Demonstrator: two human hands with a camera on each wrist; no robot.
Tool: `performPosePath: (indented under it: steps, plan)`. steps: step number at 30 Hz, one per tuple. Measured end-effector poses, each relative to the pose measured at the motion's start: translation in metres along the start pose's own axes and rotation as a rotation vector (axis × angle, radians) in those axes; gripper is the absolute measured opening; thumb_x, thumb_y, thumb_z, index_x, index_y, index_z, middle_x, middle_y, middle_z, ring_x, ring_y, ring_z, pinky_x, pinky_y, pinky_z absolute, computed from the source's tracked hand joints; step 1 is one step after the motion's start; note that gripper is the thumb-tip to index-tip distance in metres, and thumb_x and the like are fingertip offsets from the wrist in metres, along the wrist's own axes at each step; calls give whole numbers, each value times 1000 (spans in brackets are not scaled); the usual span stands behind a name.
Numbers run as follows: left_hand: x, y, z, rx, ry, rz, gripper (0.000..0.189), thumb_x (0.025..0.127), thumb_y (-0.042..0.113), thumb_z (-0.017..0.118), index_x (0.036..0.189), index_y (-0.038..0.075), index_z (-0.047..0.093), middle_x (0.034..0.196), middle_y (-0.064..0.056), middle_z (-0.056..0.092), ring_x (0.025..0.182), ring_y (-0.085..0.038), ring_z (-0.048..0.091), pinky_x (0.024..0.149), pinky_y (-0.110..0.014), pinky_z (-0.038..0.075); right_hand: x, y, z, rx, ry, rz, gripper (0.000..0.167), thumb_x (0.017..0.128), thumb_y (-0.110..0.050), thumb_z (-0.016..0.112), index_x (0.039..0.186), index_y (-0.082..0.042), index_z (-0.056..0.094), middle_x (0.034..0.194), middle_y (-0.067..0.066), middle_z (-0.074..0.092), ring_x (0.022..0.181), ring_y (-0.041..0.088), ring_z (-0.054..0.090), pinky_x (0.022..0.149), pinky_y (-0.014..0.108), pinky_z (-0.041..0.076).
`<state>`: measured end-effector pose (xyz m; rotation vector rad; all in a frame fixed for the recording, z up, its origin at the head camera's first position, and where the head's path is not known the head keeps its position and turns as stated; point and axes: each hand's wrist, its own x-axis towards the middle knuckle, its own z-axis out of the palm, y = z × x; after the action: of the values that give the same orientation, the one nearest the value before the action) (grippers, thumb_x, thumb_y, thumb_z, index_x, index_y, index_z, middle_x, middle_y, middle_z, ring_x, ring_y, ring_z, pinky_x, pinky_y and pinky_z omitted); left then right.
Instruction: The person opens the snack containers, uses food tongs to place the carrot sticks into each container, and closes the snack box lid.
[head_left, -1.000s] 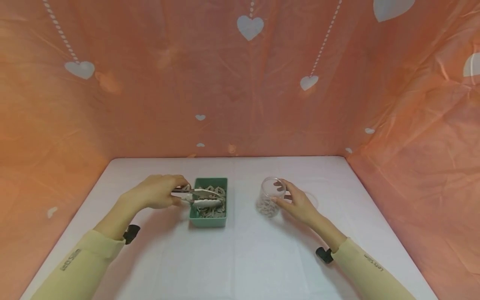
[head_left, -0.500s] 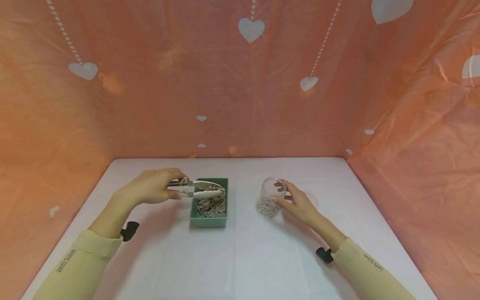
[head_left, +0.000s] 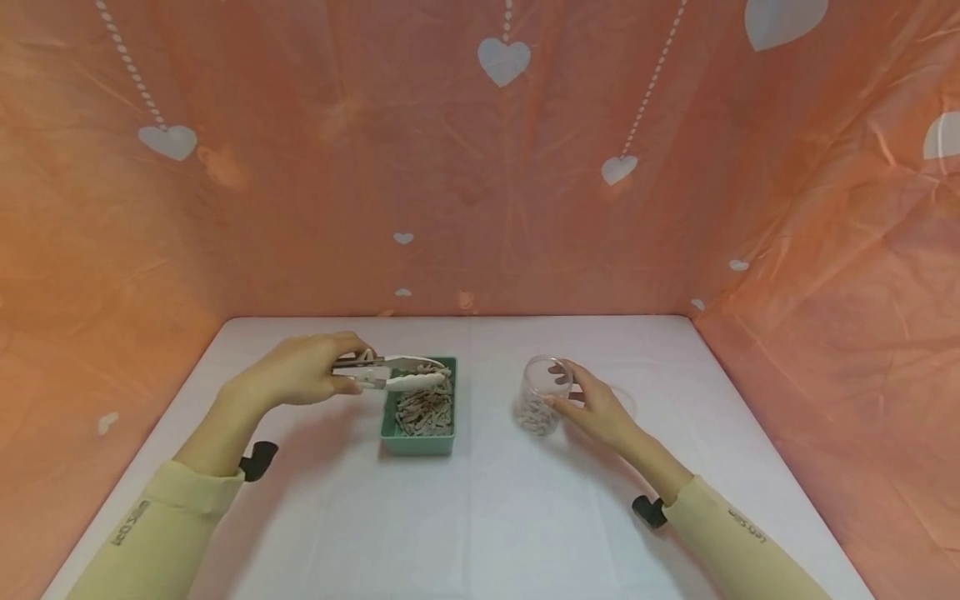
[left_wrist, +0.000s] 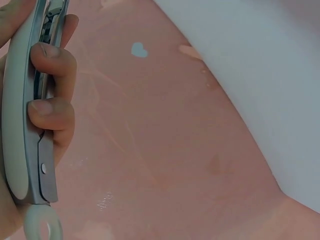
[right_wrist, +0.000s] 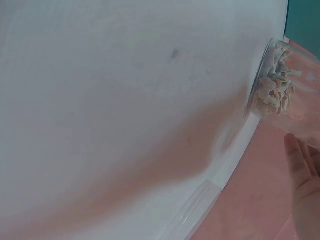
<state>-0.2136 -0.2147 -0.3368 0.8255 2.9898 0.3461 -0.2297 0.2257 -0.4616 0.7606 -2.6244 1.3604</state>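
Note:
Metal tongs (head_left: 408, 382) with pale handles are in my left hand (head_left: 300, 372). In the left wrist view, curled fingers (left_wrist: 52, 112) wrap the handle. The tongs' heads are over the far half of a green rectangular box (head_left: 417, 446), which holds many greyish-brown strip-like pieces (head_left: 424, 414). Whether any are pinched between the heads is too small to tell. To the right, my right hand (head_left: 596, 402) holds a clear jar (head_left: 542, 385) at its side, thumb and fingers round it. Similar pieces (right_wrist: 275, 90) lie in the jar's bottom, which stands on the table.
A clear round lid (head_left: 628, 402) lies on the white table (head_left: 465, 517) behind the right hand. It also shows partly in the right wrist view. Orange-pink sheets (head_left: 465, 167) with pale hearts hang behind the table and at both sides.
The left hand and tongs have risen and shifted slightly left, toward the box's far end, uncovering more pieces in the near part. The right hand and jar have stayed put.

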Motion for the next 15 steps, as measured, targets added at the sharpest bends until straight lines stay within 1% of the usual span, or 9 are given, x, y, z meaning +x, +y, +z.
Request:
performPosePath:
  steps: [2, 7, 9, 10, 13, 14, 15]
  plan:
    - [1, 1, -1, -5, 10, -4, 36, 88, 28, 83, 121, 21, 71, 113, 2, 72, 98, -25, 70, 83, -57, 52, 0, 0, 0, -2, 2, -4, 60, 98, -15, 73, 149, 4, 47, 138, 24, 61, 128, 42, 59, 99, 48, 54]
    - [6, 3, -4, -20, 34, -3, 36, 89, 29, 83, 122, 23, 70, 111, 3, 72, 93, -20, 68, 82, -55, 52, 0, 1, 0, -5, 8, -13, 59, 99, -14, 72, 148, 4, 47, 138, 24, 61, 128, 42, 59, 99, 49, 54]
    - [8, 5, -6, -30, 44, -1, 37, 89, 29, 82, 124, 24, 70, 119, 1, 72, 95, -20, 67, 83, -54, 52, 0, 1, 0, -6, 8, -10, 59, 99, -14, 72, 148, 5, 47, 137, 24, 61, 128, 42, 58, 99, 49, 54]
    - [9, 6, -6, -33, 47, 2, 37, 89, 29, 82, 124, 25, 70, 126, -1, 71, 97, -21, 68, 84, -54, 52, 0, 1, 0, -5, 8, -10, 59, 99, -14, 72, 148, 5, 47, 137, 24, 61, 128, 43, 58, 99, 49, 54]
    - [13, 11, -8, -60, 58, 23, 38, 91, 28, 81, 126, 25, 70, 146, -7, 62, 109, -27, 69, 90, -55, 51, 0, 2, 0, -1, 4, -4, 59, 98, -14, 72, 148, 6, 47, 137, 24, 61, 129, 42, 58, 99, 48, 54]
    - [15, 13, -8, -70, 60, 32, 38, 91, 28, 81, 127, 24, 70, 150, -9, 58, 114, -29, 68, 92, -56, 51, 0, 2, 0, -2, 3, -3, 59, 98, -14, 72, 148, 6, 47, 137, 24, 61, 128, 42, 59, 99, 48, 54]
    - [17, 15, -8, -76, 63, 41, 38, 91, 28, 81, 128, 24, 70, 151, -9, 57, 118, -30, 67, 94, -57, 50, 0, 2, 0, 0, 2, -4, 60, 98, -15, 72, 148, 6, 47, 137, 24, 61, 128, 42, 59, 99, 48, 54]
